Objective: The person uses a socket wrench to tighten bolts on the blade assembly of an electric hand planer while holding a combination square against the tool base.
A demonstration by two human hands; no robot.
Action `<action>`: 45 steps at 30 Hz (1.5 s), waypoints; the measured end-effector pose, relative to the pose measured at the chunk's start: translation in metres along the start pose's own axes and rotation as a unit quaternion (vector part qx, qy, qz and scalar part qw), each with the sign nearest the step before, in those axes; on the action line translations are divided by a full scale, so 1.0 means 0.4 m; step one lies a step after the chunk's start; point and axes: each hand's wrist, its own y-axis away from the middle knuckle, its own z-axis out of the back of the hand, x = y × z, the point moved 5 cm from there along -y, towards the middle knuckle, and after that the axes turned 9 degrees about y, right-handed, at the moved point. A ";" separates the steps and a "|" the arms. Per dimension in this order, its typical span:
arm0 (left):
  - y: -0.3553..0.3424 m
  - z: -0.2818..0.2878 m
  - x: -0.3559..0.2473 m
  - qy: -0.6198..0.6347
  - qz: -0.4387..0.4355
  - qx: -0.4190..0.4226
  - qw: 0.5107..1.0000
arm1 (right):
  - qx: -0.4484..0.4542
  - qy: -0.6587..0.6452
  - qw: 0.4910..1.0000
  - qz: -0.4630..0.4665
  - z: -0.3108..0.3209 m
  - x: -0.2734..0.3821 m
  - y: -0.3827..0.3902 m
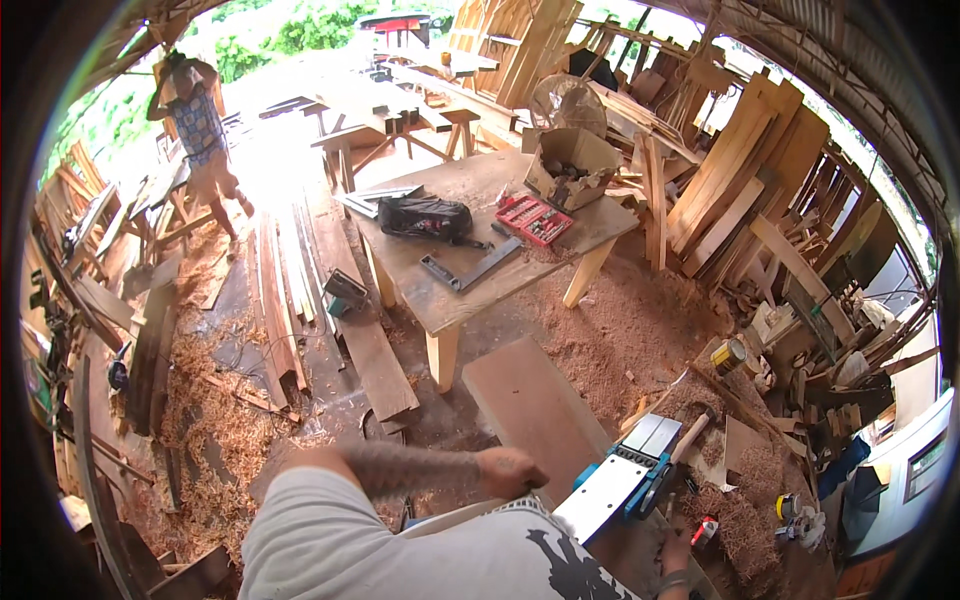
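A blue electric planer (625, 485) is turned with its silver sole plates facing up, just over the near end of a long brown board (530, 400). My right hand (675, 553), low in the view, is closed around the planer's near end, and its fingers are partly hidden. My left hand (510, 472), at the end of a tattooed forearm, is curled beside the planer's left side at the board's near end. I cannot tell whether it holds anything. My grey shirt hides what lies below.
A wooden workbench (450, 305) carries a black bag (425, 217), red bit case (533, 219), metal square (470, 270) and cardboard box (572, 165). Planks lean at right (740, 180). Shavings cover the floor (215, 420). Another person (200, 130) stands far left. Yellow can (728, 356).
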 end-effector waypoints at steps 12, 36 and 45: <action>-0.031 -0.080 -0.089 0.466 0.006 0.095 0.880 | -0.048 0.017 0.905 0.422 0.183 0.630 0.282; -0.084 -0.074 -0.050 0.463 -0.151 -0.081 0.870 | -0.064 0.016 0.921 0.383 0.019 0.518 0.159; -0.133 -0.158 -0.021 0.427 -0.115 -0.141 0.886 | -0.023 -0.175 0.958 0.224 -0.125 0.512 0.072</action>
